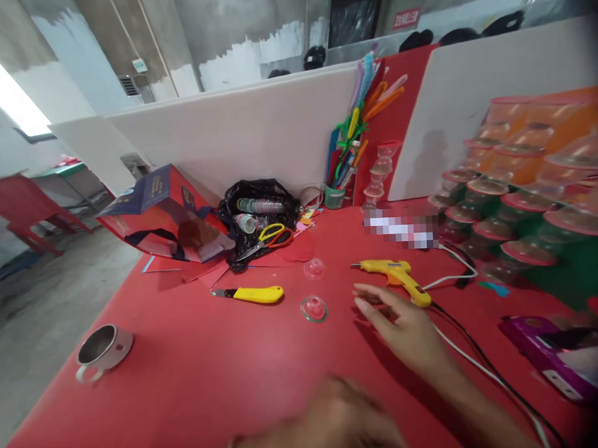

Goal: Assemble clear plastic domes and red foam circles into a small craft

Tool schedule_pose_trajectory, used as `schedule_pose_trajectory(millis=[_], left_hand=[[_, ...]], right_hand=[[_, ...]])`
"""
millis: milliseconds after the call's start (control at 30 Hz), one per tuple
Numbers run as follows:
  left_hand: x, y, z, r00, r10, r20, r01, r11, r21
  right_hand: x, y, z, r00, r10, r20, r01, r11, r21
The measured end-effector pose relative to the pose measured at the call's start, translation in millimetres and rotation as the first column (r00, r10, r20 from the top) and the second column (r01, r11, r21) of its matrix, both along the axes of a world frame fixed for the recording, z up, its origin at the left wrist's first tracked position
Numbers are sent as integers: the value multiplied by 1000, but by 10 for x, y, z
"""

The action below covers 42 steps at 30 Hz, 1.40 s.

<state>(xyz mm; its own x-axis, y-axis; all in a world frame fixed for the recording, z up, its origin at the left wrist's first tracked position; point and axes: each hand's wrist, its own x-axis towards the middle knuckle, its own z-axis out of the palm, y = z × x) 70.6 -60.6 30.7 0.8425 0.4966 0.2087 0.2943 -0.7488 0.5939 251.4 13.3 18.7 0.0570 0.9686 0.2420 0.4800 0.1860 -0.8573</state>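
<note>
Head view: you are holding your right hand (400, 325) open and low over the red worktop (186, 367), fingers stretched out flat and pointing left, gripping nothing. The yellow plastic hot glue gun (393, 273) is lying on its side just beyond that hand, its nozzle pointing left and its handle end just beside your knuckles; whether they are touching cannot be told. A white cable (451, 253) and a black cable (483, 361) are running from the gun's handle end across the worktop, the black one along your forearm. A small clear plastic dome (314, 308) is sitting near your fingertips, to their left, and a second clear dome (315, 268) is resting just behind it. Your left hand (337, 420) is showing at the bottom edge as a blur, so its grip cannot be told. Further left, a yellow-handled utility knife (252, 294) is lying flat, and a small metal cup (102, 348) is standing near the worktop's left edge. At the back, yellow-and-orange-handled scissors (272, 237) are resting against a black plastic bag (258, 206), beside a tilted blue-and-red cardboard box (164, 213). Coloured pipe cleaners (365, 99) are standing in a small pot against the white partition (235, 134), and rows of clear pink-rimmed cups (516, 208) are filling the right side.
</note>
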Motion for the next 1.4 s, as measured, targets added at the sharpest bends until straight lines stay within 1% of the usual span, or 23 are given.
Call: schedule_pose_trajectory(millis=[33,67,100,133,167,200,233,267,300,400,500,567,633,700,767,833,867,933,1000,1067,1133,1233,1400], left_hand=[[-151,144,31,973,199,120,-209,974,81],[-297,277,80,891,376,254,-423,892,161],[-429,399,137,804,465,370,-566,791,234],[-538,511,190,728,517,451,-668,685,291],[-620,612,229,660,544,518,-743,577,340],[-675,699,247,625,569,535,-779,503,375],[-703,770,243,619,580,529,-785,467,407],[-710,824,219,628,586,513,-778,458,429],[-699,862,180,645,591,485,-764,468,444],[-628,895,41,707,572,416,-706,535,463],[-592,882,-55,751,535,388,-661,619,426],[-601,877,-95,757,531,381,-650,669,360],[-619,878,-122,757,541,366,-648,696,310],[-630,881,-134,773,535,340,-628,719,298],[-629,883,-129,797,510,323,-597,746,297],[-619,888,-110,814,483,324,-570,771,284],[-613,893,-99,814,478,329,-567,776,276],[-601,906,-85,807,483,339,-574,775,264],[-592,924,-85,792,500,351,-596,759,264],[-580,942,-92,778,512,364,-615,739,276],[-562,952,-99,782,499,373,-609,738,291],[-527,952,-105,790,482,380,-598,744,298],[-477,941,-137,765,533,363,-635,721,279]], right_hand=[[-88,56,-61,1000,23,9,-23,999,24],[-183,116,-102,999,41,28,-43,997,66],[-278,178,-123,998,49,49,-54,992,114],[-367,243,-125,997,47,67,-57,986,159],[-446,310,-114,996,41,81,-56,979,194],[-514,376,-96,995,35,98,-56,974,221],[-570,437,-78,992,26,121,-55,968,244],[-614,490,-65,989,18,148,-58,962,267],[-647,531,-59,985,9,173,-60,955,291],[-684,574,-77,978,7,207,-79,935,345],[-610,543,-93,985,69,159,-118,938,325],[-511,539,-82,990,101,99,-123,961,249],[-407,572,-66,993,117,29,-120,984,131],[-331,627,-58,988,151,-24,-151,988,15],[-297,673,-66,979,203,-27,-204,977,-58],[-300,683,-86,972,232,33,-230,971,-61],[-311,674,-100,967,238,87,-236,971,-32],[-340,636,-135,947,232,222,-258,962,94],[-371,594,-175,910,207,359,-307,918,249],[-403,567,-211,881,162,444,-341,868,360],[-432,562,-233,883,118,455,-334,838,432],[-460,574,-231,906,64,418,-293,809,510],[-477,574,-211,909,1,416,-255,792,555]])
